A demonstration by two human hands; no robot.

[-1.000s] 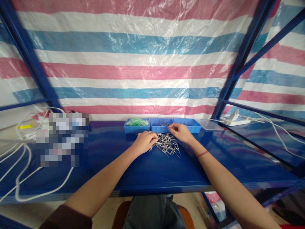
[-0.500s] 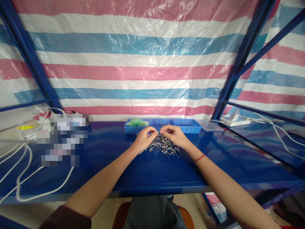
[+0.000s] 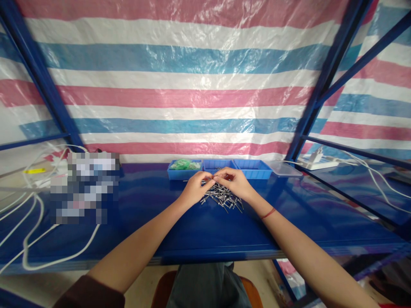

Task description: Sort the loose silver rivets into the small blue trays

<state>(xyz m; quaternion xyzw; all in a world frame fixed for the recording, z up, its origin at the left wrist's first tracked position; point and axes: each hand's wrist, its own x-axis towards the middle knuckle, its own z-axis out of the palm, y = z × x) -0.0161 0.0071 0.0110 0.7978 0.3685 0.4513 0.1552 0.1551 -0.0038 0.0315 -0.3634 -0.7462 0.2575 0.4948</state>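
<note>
Over a pile of thin metal pins that look like pop rivets (image 3: 221, 196), both hands meet at the fingertips. My left hand (image 3: 196, 187) is closed in a pinch, thumb against the fingers, at the pile's left. From the right, my right hand (image 3: 236, 183) pinches too, its thumb and fingertips touching those of the left. Whatever sits between the fingertips is too small and covered to make out. Just behind the hands stands a blue bin (image 3: 218, 163) with a few small dark pieces in it, partly hidden by the fingers.
Left of it, another blue bin (image 3: 175, 174) holds green and clear plastic bags; a third blue bin (image 3: 257, 173) stands right, beside a clear lid (image 3: 285, 169). White cables (image 3: 38, 222) cross the blue table (image 3: 205, 239) at left. A power strip (image 3: 321, 162) lies far right.
My left hand has shifted slightly to the right, and the fingertips of both hands have come together. The pile and the bins have stayed in place.
</note>
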